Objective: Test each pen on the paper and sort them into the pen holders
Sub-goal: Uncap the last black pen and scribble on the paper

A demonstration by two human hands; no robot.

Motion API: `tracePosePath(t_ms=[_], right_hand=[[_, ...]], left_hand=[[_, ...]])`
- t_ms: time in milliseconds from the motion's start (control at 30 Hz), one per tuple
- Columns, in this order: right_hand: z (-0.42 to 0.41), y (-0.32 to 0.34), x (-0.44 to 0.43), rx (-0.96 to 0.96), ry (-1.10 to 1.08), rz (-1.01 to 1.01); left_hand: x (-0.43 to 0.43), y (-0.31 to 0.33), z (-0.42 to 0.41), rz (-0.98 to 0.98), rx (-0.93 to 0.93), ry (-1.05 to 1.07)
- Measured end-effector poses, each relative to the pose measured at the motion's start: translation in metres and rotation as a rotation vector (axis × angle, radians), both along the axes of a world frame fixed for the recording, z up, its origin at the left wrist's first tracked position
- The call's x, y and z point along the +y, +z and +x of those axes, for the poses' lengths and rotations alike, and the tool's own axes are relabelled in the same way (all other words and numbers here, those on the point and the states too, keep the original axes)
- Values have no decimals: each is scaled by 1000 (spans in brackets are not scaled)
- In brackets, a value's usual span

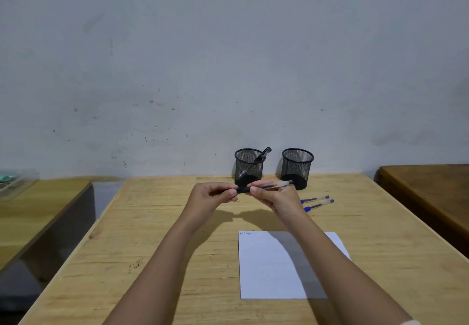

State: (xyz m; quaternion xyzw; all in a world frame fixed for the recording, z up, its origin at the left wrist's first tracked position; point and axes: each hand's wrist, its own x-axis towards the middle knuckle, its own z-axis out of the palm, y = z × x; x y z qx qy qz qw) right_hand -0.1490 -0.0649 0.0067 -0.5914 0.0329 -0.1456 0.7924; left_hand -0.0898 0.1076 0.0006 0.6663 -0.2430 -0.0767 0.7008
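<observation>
At the far left stands a neighbouring table (43, 205) with a clear plastic tray (17, 181) on it; what lies in the tray is too blurred to tell. Next comes the wooden surface (157, 223), which carries a small dark scribble (136, 265) on its left part.

Above the middle of the surface, the left hand (213, 196) has its fingers curled and pinches the dark end of a black pen (264, 187). This pen lies about horizontal in the air, in front of the holders and not touching the surface. The right hand (276, 197) pinches the same pen at its barrel, between thumb and fingers, just beside the left hand. The clear part of the barrel sticks out to the right.

Behind the hands, near the wall, stands the left pen holder (248, 170), a black mesh cup with one black-capped pen (262, 154) leaning in it. The right pen holder (297, 167) stands near it; no pen shows in it.

To the right of the right hand, two blue pens (316, 202) lie side by side on the surface. Nearer to the person lies the white paper (266, 269), with some small blue writing (245, 233) at its far left corner. The right forearm throws a shadow over the paper. At the far right is a darker table (431, 192).
</observation>
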Motion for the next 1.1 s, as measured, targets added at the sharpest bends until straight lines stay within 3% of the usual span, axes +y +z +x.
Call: tracePosePath(t_ms=[100,167,300,367,500,767,933,1100], right_hand=[[-2,-5,2,-8,-13,-76],[-10,-3,-18,-33,-113,-121],[-48,10,-97,-145,-341,245],[-52,7,-100,-122,-338,261],[-36,-17,-61,37,-308,15],[-29,-28,-42,197,-232,-18],[-27,-26,-32,162,-137,78],[-28,-32,-20,176,-189,-158]], left_hand=[[-2,2,-4,44,-4,-18],[16,1,0,-41,77,116],[92,-12,22,-125,128,441],[91,-18,21,-88,149,435],[41,-37,10,43,152,360],[16,-54,1,390,-131,212],[7,-59,3,484,-217,217],[3,-62,5,549,-271,240]])
